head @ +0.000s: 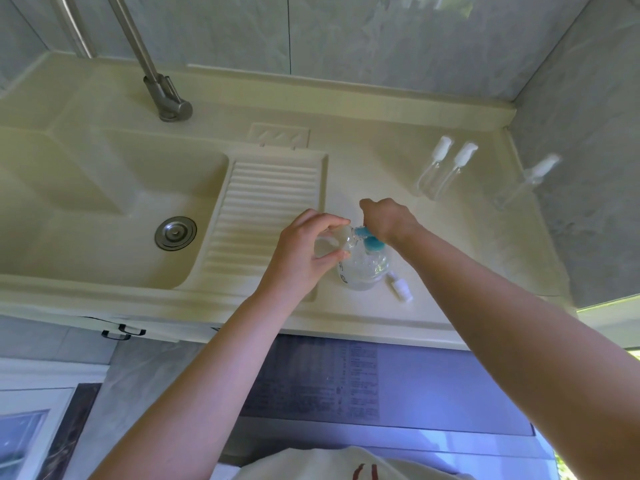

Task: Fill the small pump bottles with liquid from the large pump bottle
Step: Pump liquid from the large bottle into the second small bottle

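The large pump bottle (pixel 363 268) stood on the table (pixel 381 168) beside the sink (pixel 104 202), its blue pump pressed by the right hand (pixel 389 220). One small bottle (pixel 334 242) was gripped in the left hand (pixel 304 251), mouth held at the spout (its removed pump top (pixel 400 287) lay just beside). Three capped small bottles (pixel 446 171) waited further back, seemingly unfilled; filling was judged barely begun.

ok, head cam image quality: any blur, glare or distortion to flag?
Head view: strong wide-angle bending along the counter edge; overall soft, hazy focus; the far right small bottle looks smeared; the small bottle in the left hand is clear and washes into the pale counter; the right hand covers the blue pump.
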Motion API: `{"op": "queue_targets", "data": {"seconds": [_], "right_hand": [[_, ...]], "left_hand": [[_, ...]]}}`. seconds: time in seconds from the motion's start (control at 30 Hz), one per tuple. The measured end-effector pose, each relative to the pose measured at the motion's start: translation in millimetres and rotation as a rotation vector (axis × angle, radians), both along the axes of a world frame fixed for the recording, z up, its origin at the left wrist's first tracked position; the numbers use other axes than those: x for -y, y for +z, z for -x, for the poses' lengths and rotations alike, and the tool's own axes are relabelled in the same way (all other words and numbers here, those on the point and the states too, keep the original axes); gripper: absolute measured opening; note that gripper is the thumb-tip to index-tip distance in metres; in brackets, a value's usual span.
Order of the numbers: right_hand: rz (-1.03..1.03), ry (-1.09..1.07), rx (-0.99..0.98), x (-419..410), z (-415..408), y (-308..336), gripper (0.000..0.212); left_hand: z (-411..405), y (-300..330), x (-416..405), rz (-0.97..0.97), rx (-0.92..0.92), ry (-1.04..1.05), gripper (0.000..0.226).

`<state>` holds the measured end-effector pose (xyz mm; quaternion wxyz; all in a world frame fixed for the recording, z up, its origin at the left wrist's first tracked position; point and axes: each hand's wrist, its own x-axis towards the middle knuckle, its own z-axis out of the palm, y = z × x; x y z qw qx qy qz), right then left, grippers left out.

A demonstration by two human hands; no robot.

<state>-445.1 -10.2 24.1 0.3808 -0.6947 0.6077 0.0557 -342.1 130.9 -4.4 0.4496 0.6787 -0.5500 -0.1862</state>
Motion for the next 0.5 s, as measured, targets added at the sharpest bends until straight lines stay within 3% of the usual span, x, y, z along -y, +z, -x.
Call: {"op": "queue_targets", "data": {"seconds": [0.1,0.23,0.5], "right_hand": [[-0.049,-0.014,0.034,2.5,1.0,0.9,0.042],[-0.020,-0.050,0.006,2.7,-0.3,-3.8,0.024],[-0.011,-0.018,0.024,1.1,1.1,-4.6,0.031]], "left_hand": [[-0.9,0.9,-0.5,0.014,-0.002,-0.004,0.046],[-0.6,0.7,0.1,0.016,-0.010,0.006,0.047],[0.8,0.6,-0.3,0.012,-0.011,0.005,0.047]]}}
